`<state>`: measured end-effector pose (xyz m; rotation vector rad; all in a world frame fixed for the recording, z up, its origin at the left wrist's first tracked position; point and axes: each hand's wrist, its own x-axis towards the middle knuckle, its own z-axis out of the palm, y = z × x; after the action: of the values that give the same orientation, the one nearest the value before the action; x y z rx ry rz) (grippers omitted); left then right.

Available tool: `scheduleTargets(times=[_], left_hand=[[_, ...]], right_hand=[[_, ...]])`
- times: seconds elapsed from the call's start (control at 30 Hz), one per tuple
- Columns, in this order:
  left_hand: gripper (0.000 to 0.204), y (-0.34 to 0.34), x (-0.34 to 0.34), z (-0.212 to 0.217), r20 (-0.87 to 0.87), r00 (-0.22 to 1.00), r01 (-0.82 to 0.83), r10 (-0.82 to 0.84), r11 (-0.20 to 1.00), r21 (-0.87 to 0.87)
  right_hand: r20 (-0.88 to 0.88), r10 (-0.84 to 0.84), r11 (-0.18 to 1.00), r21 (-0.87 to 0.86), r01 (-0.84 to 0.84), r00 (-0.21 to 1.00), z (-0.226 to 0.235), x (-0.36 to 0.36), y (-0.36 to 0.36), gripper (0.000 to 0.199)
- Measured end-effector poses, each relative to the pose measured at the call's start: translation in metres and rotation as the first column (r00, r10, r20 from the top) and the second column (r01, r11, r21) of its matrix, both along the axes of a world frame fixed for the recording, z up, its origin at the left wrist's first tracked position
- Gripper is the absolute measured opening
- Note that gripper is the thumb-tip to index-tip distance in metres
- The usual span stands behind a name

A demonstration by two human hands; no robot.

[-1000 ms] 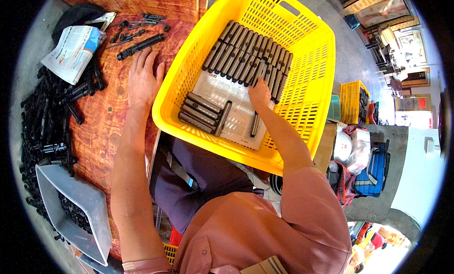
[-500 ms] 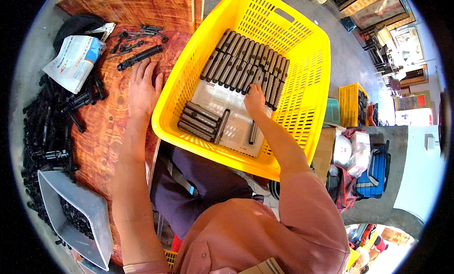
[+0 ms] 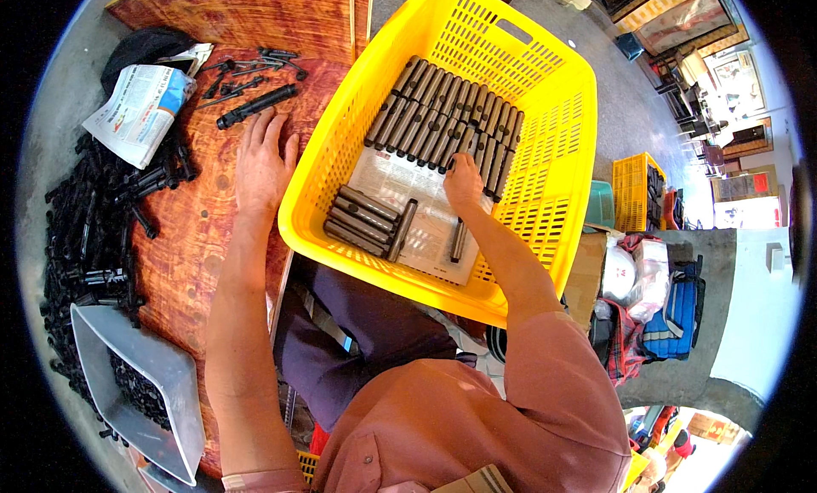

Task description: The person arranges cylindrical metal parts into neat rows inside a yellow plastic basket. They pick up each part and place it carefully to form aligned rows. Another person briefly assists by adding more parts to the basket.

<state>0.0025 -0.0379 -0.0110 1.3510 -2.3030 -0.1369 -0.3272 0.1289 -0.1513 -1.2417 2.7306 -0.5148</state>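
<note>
My left hand [image 3: 265, 165] lies flat on the wooden tabletop with its fingers stretched out. Just beyond its fingertips is a black ribbed cylinder [image 3: 257, 106]. My right hand [image 3: 463, 185] reaches into a yellow plastic basket [image 3: 387, 293], its fingers closed around the near end of a dark grey metal tube [image 3: 465, 140] in the packed rows. Two rows of similar tubes [image 3: 417, 123] lie side by side at the far part of the basket. Nearer, several tubes [image 3: 362, 216] are stacked crosswise, one tube [image 3: 402, 230] stands apart beside them, and another tube [image 3: 458, 240] lies below my right wrist.
Printed paper [image 3: 430, 259] lines the basket floor. On the table [image 3: 174, 263] are a heap of black parts [image 3: 89, 212], a folded newspaper [image 3: 140, 110], a grey scoop-shaped bin [image 3: 183, 391] of small black pieces, and thin black parts [image 3: 272, 60]. A second yellow basket [image 3: 630, 191] stands at the right.
The whole view has shifted slightly. Both hands keep nearly the same places, the right at the tube's near end and the left flat on the table.
</note>
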Motion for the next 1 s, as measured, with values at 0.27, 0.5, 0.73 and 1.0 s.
scheduleTargets(times=[0.27, 0.5, 0.73, 1.0], left_hand=[[0.042, -0.003, 0.002, -0.003, -0.043, 0.999, 0.025, -0.027, 0.999, -0.041], [0.041, -0.002, 0.001, -0.003, -0.016, 1.000, 0.003, -0.004, 0.999, -0.043], [0.042, 0.000, -0.001, 0.000, -0.023, 1.000, 0.007, -0.008, 0.999, -0.037], [0.042, -0.002, 0.001, -0.003, -0.024, 1.000, 0.015, -0.016, 0.999, -0.034]], right_hand=[[-0.170, -0.034, 0.998, -0.052, 0.025, 0.985, -0.009, -0.019, 0.008, 0.033], [-0.223, -0.268, 0.948, 0.111, 0.298, 0.937, 0.000, -0.036, 0.025, 0.029], [-0.169, -0.184, 0.966, 0.149, 0.210, 0.968, 0.000, -0.035, 0.025, 0.031], [0.038, -0.313, 0.927, 0.228, 0.297, 0.949, 0.016, -0.025, 0.005, 0.032]])
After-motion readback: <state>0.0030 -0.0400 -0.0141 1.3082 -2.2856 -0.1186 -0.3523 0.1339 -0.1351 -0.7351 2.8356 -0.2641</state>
